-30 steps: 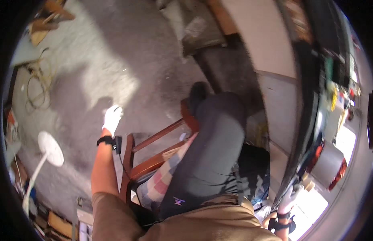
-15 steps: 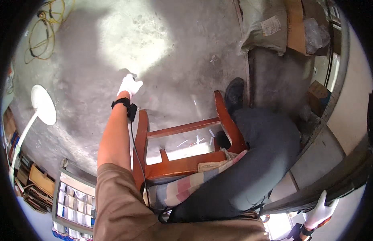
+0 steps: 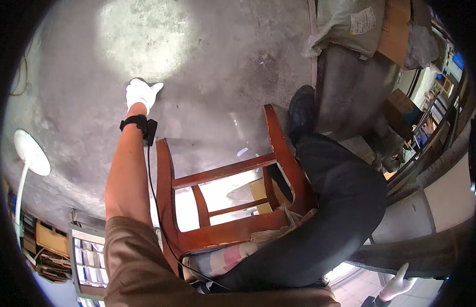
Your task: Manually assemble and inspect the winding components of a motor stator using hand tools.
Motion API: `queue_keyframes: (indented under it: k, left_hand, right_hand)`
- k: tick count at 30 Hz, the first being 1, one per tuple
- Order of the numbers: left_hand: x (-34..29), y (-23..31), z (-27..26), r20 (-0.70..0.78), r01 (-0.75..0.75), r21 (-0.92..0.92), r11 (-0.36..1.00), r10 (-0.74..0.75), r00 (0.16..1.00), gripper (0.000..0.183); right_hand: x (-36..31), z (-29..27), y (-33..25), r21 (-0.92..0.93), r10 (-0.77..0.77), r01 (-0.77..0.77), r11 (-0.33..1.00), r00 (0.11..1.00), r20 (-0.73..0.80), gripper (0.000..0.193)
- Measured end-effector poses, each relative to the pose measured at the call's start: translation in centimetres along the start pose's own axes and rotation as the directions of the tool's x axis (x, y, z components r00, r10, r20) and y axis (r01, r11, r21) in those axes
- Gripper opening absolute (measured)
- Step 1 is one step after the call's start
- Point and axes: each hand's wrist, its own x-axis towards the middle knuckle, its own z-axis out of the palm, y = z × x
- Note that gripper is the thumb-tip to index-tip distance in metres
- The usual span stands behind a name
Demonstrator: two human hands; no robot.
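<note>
My left hand (image 3: 141,94), in a white glove, stretches down toward the grey concrete floor (image 3: 217,77) with its thumb out and nothing in it. A black wristband (image 3: 136,123) with a thin cable sits on that wrist. My right hand (image 3: 396,283), also gloved in white, shows small at the lower right edge; its grip is unclear. I sit on a red-brown wooden chair (image 3: 222,173) with a striped cushion (image 3: 222,258). My leg in black trousers (image 3: 340,204) crosses the seat and ends in a black shoe (image 3: 302,110).
A white standing fan (image 3: 30,153) is at the left. A rack of small drawers (image 3: 87,256) stands at the lower left. Sacks and cardboard (image 3: 350,25) pile up at the upper right beside a dark metal bench (image 3: 350,87). A sunlit patch (image 3: 145,36) lies on the floor.
The view has swung down and left. My left arm has stretched further out over the floor. My right hand has slid toward the lower right edge.
</note>
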Motion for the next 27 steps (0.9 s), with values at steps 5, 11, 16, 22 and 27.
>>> queue_keyframes:
  k: [5, 11, 16, 22, 27]
  left_hand:
    - [0.4, -0.3, -1.0, 0.03, 0.049, 0.046, 0.998, -0.05, 0.998, 0.077]
    - [-0.1, 0.6, -1.2, 0.093, 0.016, 0.054, 0.998, -0.021, 0.995, 0.082]
    - [3.3, -3.2, -3.0, 0.349, -0.082, 0.018, 0.996, 0.071, 0.934, 0.093]
    - [-5.2, -1.8, -5.4, 0.203, -0.264, -0.13, 0.956, 0.286, 0.937, 0.065]
    - [-22.3, 6.9, -8.2, 0.122, -0.521, -0.261, 0.813, 0.563, 0.818, 0.043]
  right_hand:
    - [0.3, -0.1, 0.8, -0.061, -0.095, 0.097, 0.993, 0.995, 0.043, 0.04]
    - [0.5, -0.1, 0.8, -0.045, -0.101, 0.102, 0.994, 0.995, 0.026, 0.037]
    - [0.2, 1.1, 1.6, 0.04, -0.114, 0.112, 0.993, 0.993, 0.037, 0.036]
    - [-0.4, 2.5, -0.1, -0.002, -0.211, 0.211, 0.977, 0.977, 0.026, 0.042]
    - [-0.1, 5.7, 1.4, -0.177, -0.205, 0.202, 0.963, 0.979, 0.005, 0.051]
